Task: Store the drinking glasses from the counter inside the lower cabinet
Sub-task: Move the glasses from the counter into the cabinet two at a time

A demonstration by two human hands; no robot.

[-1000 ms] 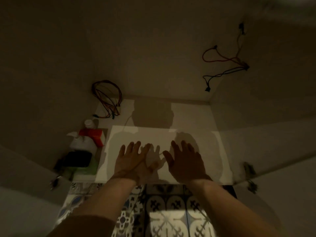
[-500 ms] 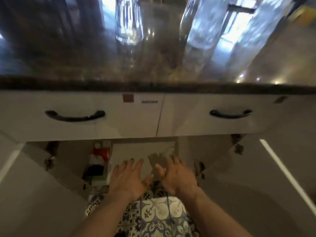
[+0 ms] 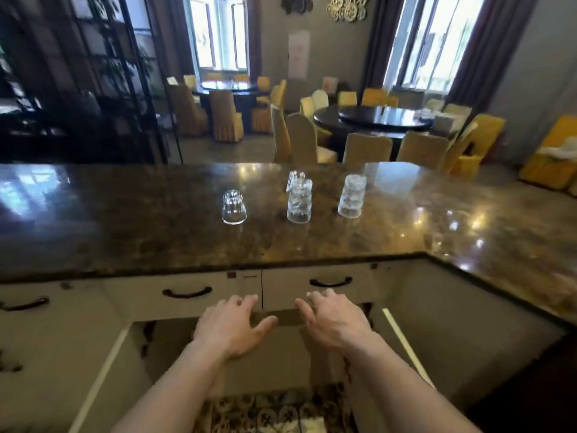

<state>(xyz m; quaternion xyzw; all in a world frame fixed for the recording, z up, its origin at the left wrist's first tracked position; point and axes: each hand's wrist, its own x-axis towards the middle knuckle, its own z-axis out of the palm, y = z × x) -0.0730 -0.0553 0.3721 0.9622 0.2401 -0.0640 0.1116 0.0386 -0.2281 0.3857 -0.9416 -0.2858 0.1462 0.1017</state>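
Observation:
Several clear drinking glasses stand upside down on the dark stone counter (image 3: 125, 220): a small smooth glass (image 3: 234, 207), a ribbed glass (image 3: 299, 203) with another glass (image 3: 296, 178) right behind it, and a ribbed glass (image 3: 352, 195) on the right. Below the counter edge the lower cabinet (image 3: 281, 357) stands with both doors swung out. My left hand (image 3: 232, 325) and my right hand (image 3: 334, 320) hover empty in front of the drawer fronts, palms down, fingers spread, well short of the glasses.
Two white drawers with black handles (image 3: 187, 292) (image 3: 331, 281) sit under the counter. The open cabinet doors (image 3: 103, 373) (image 3: 402, 342) flank my arms. The counter turns a corner at the right (image 3: 499, 276). Patterned floor tiles (image 3: 274, 410) lie below. A dining room with tables and yellow chairs lies beyond.
My view has risen from inside the dark cabinet up to the counter top. Both empty hands have come out of the cabinet and lifted to drawer height.

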